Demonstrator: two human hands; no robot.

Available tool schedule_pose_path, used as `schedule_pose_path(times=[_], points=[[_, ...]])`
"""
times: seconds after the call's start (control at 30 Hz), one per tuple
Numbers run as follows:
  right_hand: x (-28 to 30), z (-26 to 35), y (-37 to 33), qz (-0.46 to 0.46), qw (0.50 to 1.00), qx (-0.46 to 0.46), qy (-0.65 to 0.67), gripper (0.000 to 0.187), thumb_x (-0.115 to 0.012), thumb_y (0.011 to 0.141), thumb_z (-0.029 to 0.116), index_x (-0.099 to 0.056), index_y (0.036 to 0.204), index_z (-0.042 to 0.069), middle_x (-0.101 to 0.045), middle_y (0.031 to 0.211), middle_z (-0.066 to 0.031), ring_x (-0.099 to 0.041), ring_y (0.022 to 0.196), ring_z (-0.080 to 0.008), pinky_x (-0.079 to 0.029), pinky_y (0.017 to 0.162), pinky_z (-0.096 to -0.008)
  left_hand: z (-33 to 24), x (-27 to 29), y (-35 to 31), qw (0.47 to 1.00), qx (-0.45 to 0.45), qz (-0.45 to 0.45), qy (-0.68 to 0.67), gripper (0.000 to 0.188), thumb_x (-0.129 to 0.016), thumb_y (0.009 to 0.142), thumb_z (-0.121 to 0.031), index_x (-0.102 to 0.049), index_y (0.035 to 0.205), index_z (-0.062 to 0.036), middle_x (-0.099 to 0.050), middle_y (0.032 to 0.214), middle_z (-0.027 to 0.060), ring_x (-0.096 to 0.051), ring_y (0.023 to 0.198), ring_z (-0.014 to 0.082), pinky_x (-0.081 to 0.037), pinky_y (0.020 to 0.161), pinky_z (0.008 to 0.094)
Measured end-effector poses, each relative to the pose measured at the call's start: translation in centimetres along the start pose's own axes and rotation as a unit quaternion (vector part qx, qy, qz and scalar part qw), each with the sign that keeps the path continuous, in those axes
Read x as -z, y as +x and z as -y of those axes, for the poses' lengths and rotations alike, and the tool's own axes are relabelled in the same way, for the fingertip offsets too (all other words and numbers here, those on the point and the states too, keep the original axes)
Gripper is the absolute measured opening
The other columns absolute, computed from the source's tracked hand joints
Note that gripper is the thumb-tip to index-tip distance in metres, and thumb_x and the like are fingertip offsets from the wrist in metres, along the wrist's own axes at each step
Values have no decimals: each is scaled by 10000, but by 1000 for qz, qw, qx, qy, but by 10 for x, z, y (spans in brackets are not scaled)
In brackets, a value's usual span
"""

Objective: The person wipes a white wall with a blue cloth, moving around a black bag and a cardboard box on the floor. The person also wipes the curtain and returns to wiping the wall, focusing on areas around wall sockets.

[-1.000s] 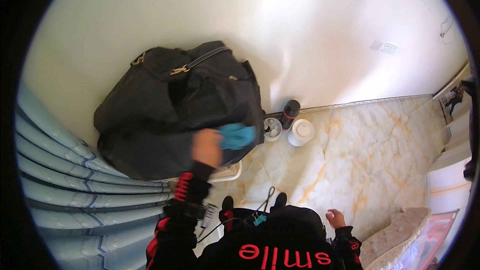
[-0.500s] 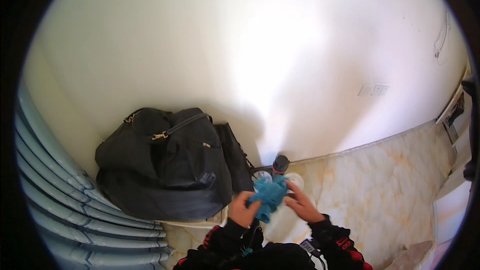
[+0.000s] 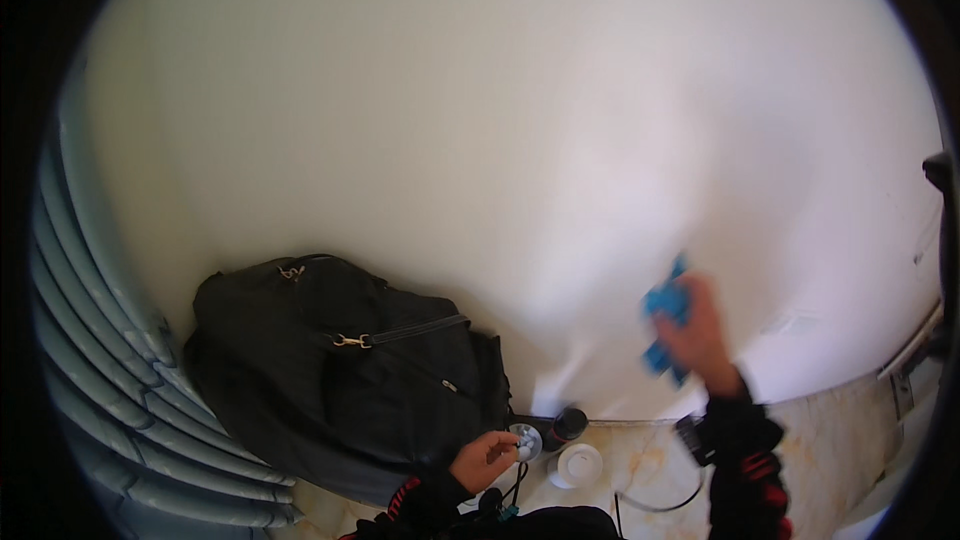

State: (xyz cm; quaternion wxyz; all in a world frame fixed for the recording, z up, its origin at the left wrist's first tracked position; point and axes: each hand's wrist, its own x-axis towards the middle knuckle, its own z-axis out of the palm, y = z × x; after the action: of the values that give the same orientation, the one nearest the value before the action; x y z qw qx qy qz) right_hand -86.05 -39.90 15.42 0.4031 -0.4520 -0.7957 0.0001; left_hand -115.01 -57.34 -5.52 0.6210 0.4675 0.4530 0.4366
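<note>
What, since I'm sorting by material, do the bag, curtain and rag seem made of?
Bag: probably matte fabric, from its dull, slack creases. Curtain: likely smooth fabric, hanging in rounded folds. Rag: apparently soft cloth, crumpled; blur hides its finish.

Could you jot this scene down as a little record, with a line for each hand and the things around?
Right hand: holds a crumpled blue cloth before the wall
Left hand: near a small cup; touch unclear
Beside cup: dark bottle, white round container
Left side: black bag, blue curtain
Floor: pale, marbled
</note>
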Motion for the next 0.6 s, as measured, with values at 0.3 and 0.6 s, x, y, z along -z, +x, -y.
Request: schedule_pose_path(times=[0.3, 0.6], points=[[88, -27, 208, -427, 864, 189, -188, 385, -639, 917, 214, -562, 1221, -8, -533, 1265, -168, -503, 1161, -322, -389, 1009, -416, 11, -6, -18, 996, -38, -81, 27, 301, -576, 952, -62, -527, 1240, 9, -628, 1104, 107, -601, 1040, 136, -490, 895, 280], [-115, -30, 130, 73, 894, 442, 13, 264, -554, 844, -60, -635, 1094, -38, -605, 1205, -167, -538, 1197, -318, -462, 981, -411, -2, -19, -45, 953, -95, -274, 82, 292, -650, 895, -80, -583, 1161, 22, -667, 978, 152, -674, 883, 176, -541, 766, 290]])
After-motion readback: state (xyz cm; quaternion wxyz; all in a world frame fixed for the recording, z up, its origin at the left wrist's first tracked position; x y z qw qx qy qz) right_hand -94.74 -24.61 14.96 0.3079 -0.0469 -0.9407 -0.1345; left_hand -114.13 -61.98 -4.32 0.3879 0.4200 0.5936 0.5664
